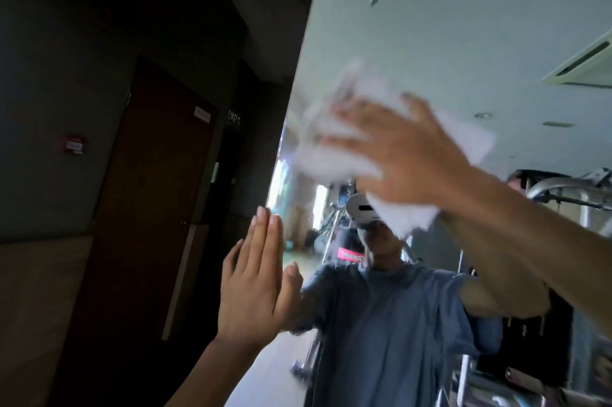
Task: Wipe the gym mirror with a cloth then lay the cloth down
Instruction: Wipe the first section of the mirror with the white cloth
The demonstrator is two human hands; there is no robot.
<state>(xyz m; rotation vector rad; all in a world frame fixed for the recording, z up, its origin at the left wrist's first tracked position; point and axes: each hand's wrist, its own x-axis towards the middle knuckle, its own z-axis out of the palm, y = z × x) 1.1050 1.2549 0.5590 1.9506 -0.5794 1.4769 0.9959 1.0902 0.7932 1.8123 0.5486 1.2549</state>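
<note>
pressed white cloth onto mirror with right hand, high up, near the glass's left edge; kept nothing clenched: fingers spread flat over the cloth, not curled round it, blur permitting; motion-smeared at fingertips and cloth, so couldn't trace the cloth's outline; hid part of the reflected head behind the cloth's lower corner. held left hand lower, at the mirror's left edge, released, gripping nothing, fingers straight and together, thumb side toward glass; couldn't confirm actual contact. lost both forearms to the frame: right one at the right border, left one at the bottom. made out in reflection a blue shirt, white headset, gym machine cropped at right, all soft. left of mirror: dark wall, brown door, small red alarm box; couldn't read the door sign.
</note>
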